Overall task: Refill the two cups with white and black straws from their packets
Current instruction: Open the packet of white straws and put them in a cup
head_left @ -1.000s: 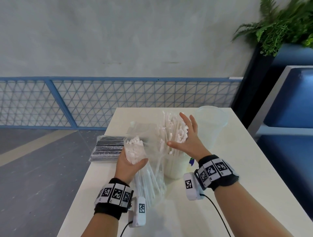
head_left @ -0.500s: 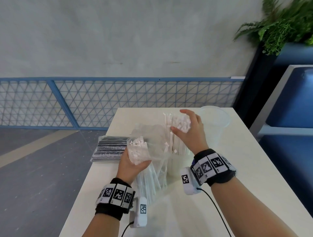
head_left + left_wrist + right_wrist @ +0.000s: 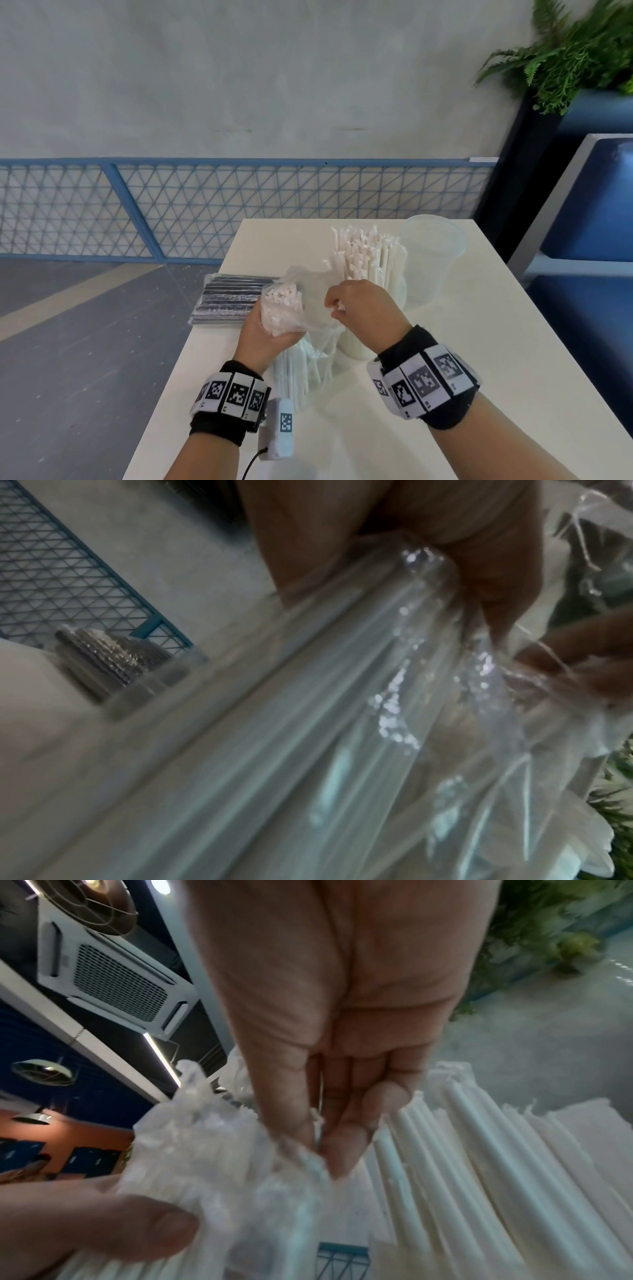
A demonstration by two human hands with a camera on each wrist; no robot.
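Note:
My left hand (image 3: 265, 334) grips a clear packet of white straws (image 3: 282, 308) upright over the table, thumb across its front. My right hand (image 3: 334, 306) is at the packet's open mouth with fingers curled; in the right wrist view its thumb and fingertips (image 3: 329, 1150) pinch a thin white straw end against the crinkled plastic (image 3: 205, 1150). Just behind stands a cup (image 3: 356, 346) packed with white straws (image 3: 366, 257). An empty clear cup (image 3: 432, 253) stands to its right. The packet of black straws (image 3: 229, 298) lies flat at the table's left edge.
The white table (image 3: 479, 359) ends close on the left, with grey floor below. A blue mesh railing (image 3: 205, 212) runs behind it. A blue bench (image 3: 596, 219) and a planter with ferns (image 3: 565, 51) stand on the right.
My right hand left the tops of the straws in the cup and came down left to the packet's mouth, closing into a pinch. The left hand kept holding the packet.

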